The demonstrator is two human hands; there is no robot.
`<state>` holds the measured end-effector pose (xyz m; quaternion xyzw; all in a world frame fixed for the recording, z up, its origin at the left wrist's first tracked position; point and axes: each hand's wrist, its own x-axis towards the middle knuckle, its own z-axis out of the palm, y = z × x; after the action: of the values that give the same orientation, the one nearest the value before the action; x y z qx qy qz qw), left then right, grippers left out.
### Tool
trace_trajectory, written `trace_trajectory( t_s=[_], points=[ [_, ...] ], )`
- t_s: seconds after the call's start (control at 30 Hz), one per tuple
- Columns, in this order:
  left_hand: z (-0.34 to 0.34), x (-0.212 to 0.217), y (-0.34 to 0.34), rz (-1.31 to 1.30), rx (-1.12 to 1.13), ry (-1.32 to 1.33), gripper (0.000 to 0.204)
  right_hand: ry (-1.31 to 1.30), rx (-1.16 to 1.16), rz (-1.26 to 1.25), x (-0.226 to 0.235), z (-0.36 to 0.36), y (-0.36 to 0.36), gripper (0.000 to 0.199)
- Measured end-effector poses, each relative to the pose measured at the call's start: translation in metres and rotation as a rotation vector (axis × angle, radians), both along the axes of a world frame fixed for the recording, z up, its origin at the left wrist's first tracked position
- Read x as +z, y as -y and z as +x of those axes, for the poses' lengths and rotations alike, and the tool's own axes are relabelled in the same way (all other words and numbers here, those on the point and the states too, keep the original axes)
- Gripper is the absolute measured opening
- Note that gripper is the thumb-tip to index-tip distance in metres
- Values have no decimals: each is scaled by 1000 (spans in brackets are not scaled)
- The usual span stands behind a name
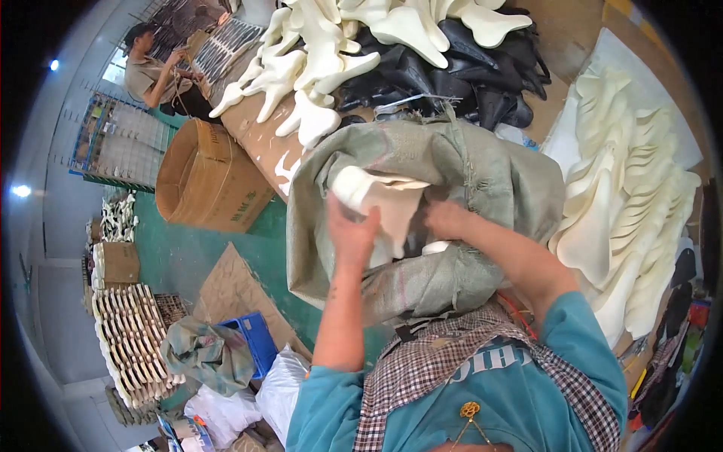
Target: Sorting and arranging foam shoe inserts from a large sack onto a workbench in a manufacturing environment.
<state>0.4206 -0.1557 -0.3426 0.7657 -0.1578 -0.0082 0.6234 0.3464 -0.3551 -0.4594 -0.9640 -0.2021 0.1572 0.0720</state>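
L hand (354, 235): blurred; your fingertips partly hidden behind the cream piece (395, 209).
R hand (449, 220): blurred; you can't make out the fingertips, or if they grip anything.
Sack (516, 169): bottom & most contents hidden from you.
White shapes (407, 32): top ones cut off by upper edge.
Black shapes (433, 77): partly covered.
Co-worker (151, 77): too sm. for you to ID the handheld item.

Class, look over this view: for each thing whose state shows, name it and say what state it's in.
Grey-green sack, open at the mouth
Left hand, gripping cream pieces
Right hand, inside the sack mouth, grip unclear
Cardboard box, open-topped
Pale pieces at right, stacked in overlapping rows
Black pieces, heaped loosely
White pieces, piled loosely
Lamps, lit
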Motion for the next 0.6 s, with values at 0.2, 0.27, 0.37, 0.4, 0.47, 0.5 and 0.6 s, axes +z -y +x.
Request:
trace_trajectory(
  t_s=[0.2, 0.27, 0.37, 0.4, 0.47, 0.5, 0.6],
  points=[
    [-14, 103, -89, -342, 166, 121, 50, -28, 10, 133, 32, 5, 13, 52],
    [-18, 106, -105, -463, 248, 70, 54, -189, 35, 2, 9, 8, 13, 71],
    [-44, 106, -117, -542, 275, 71, 60, -55, 15, 177, -45, -6, 20, 71],
    [-51, 100, -125, -620, 271, 52, 61, -8, 94, 141, -49, -5, 21, 67],
    [-67, 91, -136, -610, 293, 75, 64, 56, 176, 105, -64, -1, 12, 62],
    [-78, 85, -146, -577, 346, 51, 67, 70, 109, -42, -80, 0, 1, 57],
    [-101, 68, -171, -523, 449, 67, 70, 116, 71, -220, -77, 6, -12, 44]
  ],
)
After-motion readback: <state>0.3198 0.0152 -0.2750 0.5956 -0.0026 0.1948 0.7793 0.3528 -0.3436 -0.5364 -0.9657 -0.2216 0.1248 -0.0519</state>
